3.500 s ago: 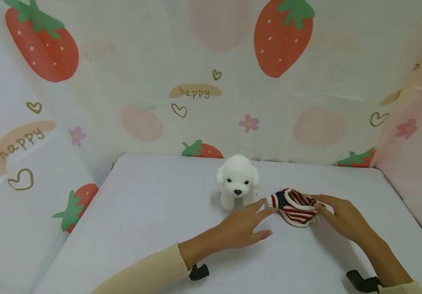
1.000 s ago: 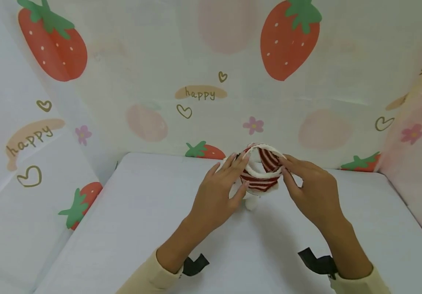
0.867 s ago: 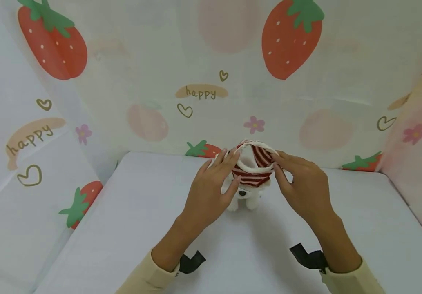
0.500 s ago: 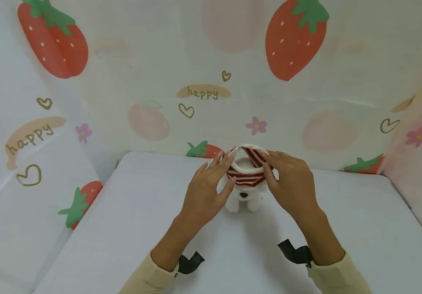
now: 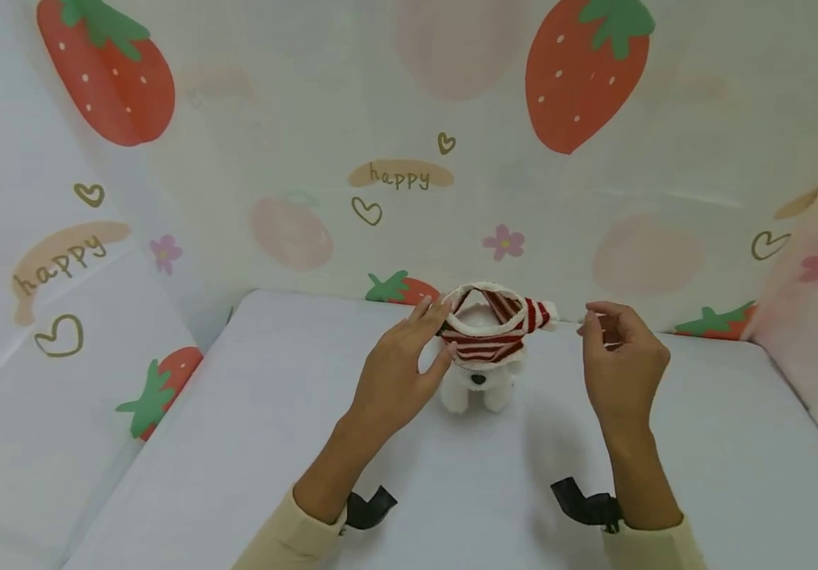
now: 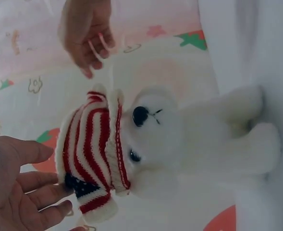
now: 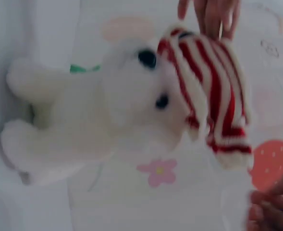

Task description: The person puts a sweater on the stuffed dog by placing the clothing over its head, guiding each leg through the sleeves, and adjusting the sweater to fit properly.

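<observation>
A white plush dog (image 5: 477,389) stands facing me, with a small knitted sweater (image 5: 483,348) perched over the top of its head. The sweater has red and white stripes, a navy starred patch (image 6: 81,185) and two short sleeves; its white-rimmed opening faces up. My left hand (image 5: 394,376) touches the sweater's left side with extended fingers, the thumb apart from them. My right hand (image 5: 625,364) is off to the right of the right sleeve (image 5: 540,315), loosely curled and holding nothing. In the left wrist view, the dog's nose (image 6: 140,116) shows below the hem.
The dog stands on a white table (image 5: 294,396) near its back edge. Behind hangs a pale backdrop (image 5: 294,103) printed with strawberries, hearts and flowers. Black curved pieces (image 5: 585,503) are fixed at both wrists.
The sweater was lifted from the table and brought over the dog's head. Since half a second ago, my right hand has let go and moved right; the left has stayed put.
</observation>
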The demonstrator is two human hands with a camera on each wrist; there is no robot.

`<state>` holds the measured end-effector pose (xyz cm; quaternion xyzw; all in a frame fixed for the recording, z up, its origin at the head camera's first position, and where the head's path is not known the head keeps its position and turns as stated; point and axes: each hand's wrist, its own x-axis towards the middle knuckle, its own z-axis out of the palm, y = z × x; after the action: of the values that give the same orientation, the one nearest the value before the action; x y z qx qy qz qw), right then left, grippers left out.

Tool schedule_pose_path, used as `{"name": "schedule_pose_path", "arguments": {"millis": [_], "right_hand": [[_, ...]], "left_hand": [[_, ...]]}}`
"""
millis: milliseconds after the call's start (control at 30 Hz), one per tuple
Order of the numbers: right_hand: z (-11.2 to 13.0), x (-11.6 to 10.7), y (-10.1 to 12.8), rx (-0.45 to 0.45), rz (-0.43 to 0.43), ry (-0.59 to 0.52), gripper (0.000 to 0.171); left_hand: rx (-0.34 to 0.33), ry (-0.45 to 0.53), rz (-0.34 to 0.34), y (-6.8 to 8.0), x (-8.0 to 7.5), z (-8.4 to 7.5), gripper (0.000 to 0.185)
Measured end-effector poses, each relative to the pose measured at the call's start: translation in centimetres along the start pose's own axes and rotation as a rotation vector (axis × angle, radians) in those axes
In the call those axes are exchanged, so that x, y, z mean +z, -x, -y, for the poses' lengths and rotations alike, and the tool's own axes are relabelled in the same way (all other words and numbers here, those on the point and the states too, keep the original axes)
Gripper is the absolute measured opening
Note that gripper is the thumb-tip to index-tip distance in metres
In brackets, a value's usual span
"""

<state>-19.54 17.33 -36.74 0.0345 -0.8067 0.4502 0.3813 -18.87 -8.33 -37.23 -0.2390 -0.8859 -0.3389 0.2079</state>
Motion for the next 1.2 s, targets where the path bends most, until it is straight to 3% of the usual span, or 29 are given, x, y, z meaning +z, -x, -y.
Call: {"name": "schedule_pose_path", "arguments": {"millis": [167,267,533,800,1067,1200], "right_hand": [[-1.9,0.0,0.1,0.307,0.454,0.004,0.028],[-2.4,0.7,0.1,0.361,0.573,-0.055,0.032],[-2.2,2.4,0.4,0.372,0.615,-0.118,0.026],[-2.1,3.1,0.9,0.425,0.506,-0.224,0.030],[-1.9,3.1,1.0,0.463,0.519,-0.294,0.024],[-2.0,3.4,0.8,0.473,0.493,-0.321,0.026]], "left_hand": [[-0.016,0.000,0.000,-0.1,0.3,-0.2,0.057],[-0.013,0.008,0.008,-0.1,0.5,-0.3,0.056],[-0.007,0.026,0.006,0.0,0.5,-0.3,0.055],[-0.019,0.027,0.027,0.1,0.7,-0.4,0.056],[-0.023,0.014,0.025,0.1,0.7,-0.4,0.056],[0.006,0.010,-0.016,-0.3,0.3,0.7,0.055]]}}
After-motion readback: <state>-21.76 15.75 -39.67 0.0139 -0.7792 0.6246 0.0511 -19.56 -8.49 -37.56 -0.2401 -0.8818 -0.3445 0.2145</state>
